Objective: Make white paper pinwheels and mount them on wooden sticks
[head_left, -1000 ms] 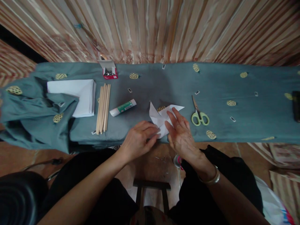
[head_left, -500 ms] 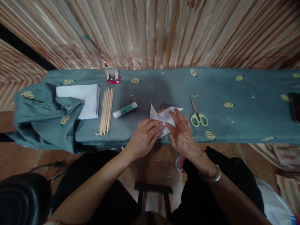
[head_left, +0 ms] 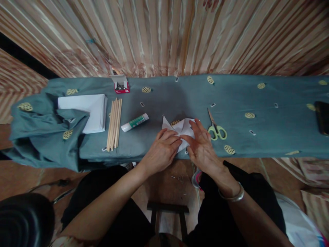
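Observation:
A folded white paper pinwheel (head_left: 184, 127) lies near the front edge of the cloth, its pointed corners spread out. My left hand (head_left: 163, 148) grips its left and near side, fingers pressed together close to the centre. From the right, my right hand (head_left: 202, 144) holds the paper with the thumb at the middle and the fingers over the right-hand blade. Both hands partly cover the paper. Just right of my right hand lie scissors (head_left: 216, 128) with green handles. To the left rests a white and green glue stick (head_left: 135, 122).
Several wooden sticks (head_left: 114, 125) lie beside a stack of white paper (head_left: 99, 113), partly under bunched cloth. An open red box (head_left: 121, 87) of small metal pieces stands at the back. A dark phone-like object (head_left: 322, 116) is at the far right. The green tablecloth (head_left: 239, 99) covers the table.
My right hand's fingers have closed over the right-hand blade, whose tip is now mostly covered. My left fingers have shifted slightly toward the centre. The view has moved a little.

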`<state>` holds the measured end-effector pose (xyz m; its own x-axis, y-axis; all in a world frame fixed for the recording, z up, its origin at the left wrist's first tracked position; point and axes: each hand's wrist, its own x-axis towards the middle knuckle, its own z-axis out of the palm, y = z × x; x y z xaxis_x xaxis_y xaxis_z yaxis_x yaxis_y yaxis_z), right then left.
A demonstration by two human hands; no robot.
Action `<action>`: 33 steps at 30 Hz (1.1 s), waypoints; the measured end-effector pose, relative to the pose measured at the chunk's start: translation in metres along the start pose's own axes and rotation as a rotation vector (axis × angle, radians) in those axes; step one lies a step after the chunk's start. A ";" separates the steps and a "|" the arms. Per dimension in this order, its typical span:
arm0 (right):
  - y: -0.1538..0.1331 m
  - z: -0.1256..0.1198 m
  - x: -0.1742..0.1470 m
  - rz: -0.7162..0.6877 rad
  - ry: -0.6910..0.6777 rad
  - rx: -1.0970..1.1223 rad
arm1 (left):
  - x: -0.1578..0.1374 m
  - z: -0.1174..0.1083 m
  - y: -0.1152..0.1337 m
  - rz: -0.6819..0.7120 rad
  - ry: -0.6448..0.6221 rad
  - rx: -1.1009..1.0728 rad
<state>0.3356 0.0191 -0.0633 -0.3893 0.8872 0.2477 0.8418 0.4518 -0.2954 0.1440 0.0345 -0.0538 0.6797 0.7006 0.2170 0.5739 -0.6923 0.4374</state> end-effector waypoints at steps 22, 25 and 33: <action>-0.008 0.000 0.009 -0.008 0.034 0.007 | 0.004 0.001 -0.003 0.056 0.032 0.139; -0.008 0.001 0.010 0.002 0.037 0.007 | 0.004 0.002 -0.003 0.079 0.052 0.168; -0.012 0.003 0.011 0.021 0.036 -0.009 | 0.007 0.002 -0.004 0.092 0.076 0.160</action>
<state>0.3199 0.0233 -0.0600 -0.3573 0.8926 0.2749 0.8533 0.4316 -0.2924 0.1471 0.0415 -0.0557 0.6999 0.6399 0.3172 0.5802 -0.7685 0.2700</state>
